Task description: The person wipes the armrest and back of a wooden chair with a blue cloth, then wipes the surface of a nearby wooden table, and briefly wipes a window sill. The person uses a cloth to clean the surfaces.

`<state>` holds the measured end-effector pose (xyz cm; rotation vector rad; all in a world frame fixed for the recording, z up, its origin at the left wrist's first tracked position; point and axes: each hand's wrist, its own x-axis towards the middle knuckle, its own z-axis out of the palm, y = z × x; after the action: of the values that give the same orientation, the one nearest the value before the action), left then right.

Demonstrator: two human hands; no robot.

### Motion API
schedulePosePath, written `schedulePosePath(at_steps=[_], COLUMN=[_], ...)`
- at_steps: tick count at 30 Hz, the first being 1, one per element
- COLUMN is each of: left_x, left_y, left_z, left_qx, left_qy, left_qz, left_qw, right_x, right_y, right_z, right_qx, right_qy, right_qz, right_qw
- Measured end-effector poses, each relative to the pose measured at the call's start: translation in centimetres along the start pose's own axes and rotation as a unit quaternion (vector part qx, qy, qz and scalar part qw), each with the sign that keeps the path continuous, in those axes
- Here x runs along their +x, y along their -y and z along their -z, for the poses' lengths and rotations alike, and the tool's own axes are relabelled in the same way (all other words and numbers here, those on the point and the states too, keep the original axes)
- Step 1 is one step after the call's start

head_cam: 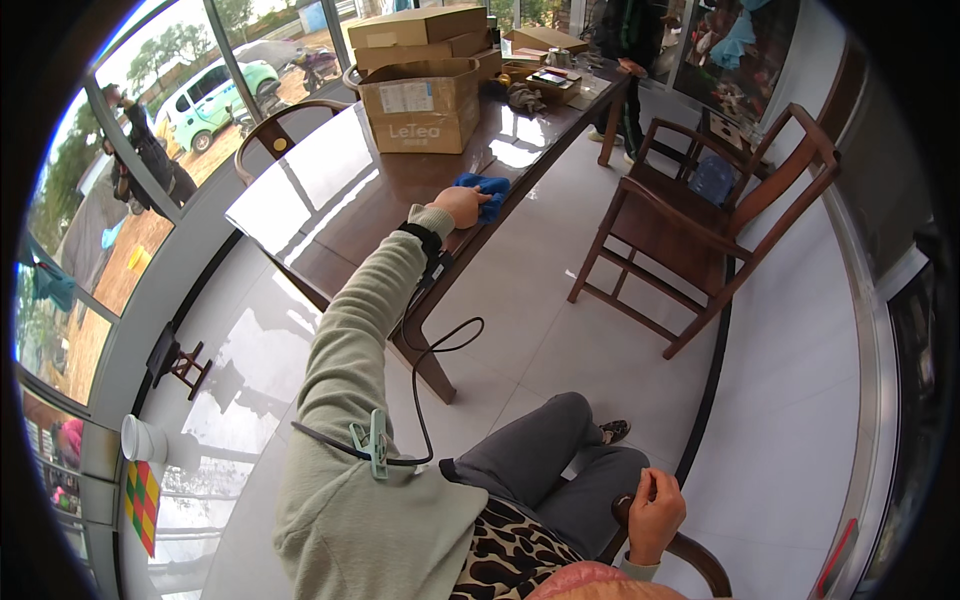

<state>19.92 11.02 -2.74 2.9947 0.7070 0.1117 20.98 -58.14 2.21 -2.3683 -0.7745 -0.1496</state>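
My left hand [459, 206] reaches out over the near long edge of the glossy dark wooden table [337, 247] and holds a bunched blue cloth [491, 196] against its top. A black band with a small device sits on that wrist. From it a black cable [426, 375] loops down to a pale green clip [377, 444] on the sleeve. My right hand [656, 517] is low at the right, beside the curved wooden armrest [694, 559] of a chair. Its fingers are curled in, with nothing visible in them.
An open cardboard box [420, 112] stands behind the cloth, with stacked cartons [416, 30] and a box of small items [559, 86] farther back. A wooden armchair [675, 225] stands to the right. Another person [626, 67] is at the table's far end. A white bucket [144, 439] is at the left.
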Motion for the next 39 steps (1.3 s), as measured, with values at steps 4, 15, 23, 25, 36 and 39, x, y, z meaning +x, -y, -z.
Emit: schedulePosePath(at_steps=[4,15,23,25,36,39], left_x=[-2.7,1.0,5.6,6.5,5.1,3.5], left_y=[-2.9,-5.3,-4.7,-4.7,-3.4,-3.7], left_z=[2.7,5.8,5.7,5.7,3.3,3.8], left_qx=[0.089,0.070,0.039,0.030,0.032,0.030], left_qy=[0.034,0.080,0.126,0.119,0.123,0.126], left_qz=[-0.041,0.016,0.107,0.119,0.049,0.030], left_qw=[0.995,0.994,0.985,0.985,0.991,0.991], right_x=[0.1,0.0,0.2,0.2,-0.2,-0.2], right_y=[0.1,0.3,0.2,0.0,-1.1,-1.5], right_z=[0.1,0.4,0.2,0.1,-0.1,-0.1], right_qx=[0.003,-0.019,-0.009,-0.006,0.008,-0.001], right_qy=[0.003,0.013,0.014,0.011,0.020,0.023], right_qz=[0.007,0.002,-0.017,-0.017,-0.052,-0.046], right_qw=[1.000,1.000,1.000,1.000,0.998,0.999])
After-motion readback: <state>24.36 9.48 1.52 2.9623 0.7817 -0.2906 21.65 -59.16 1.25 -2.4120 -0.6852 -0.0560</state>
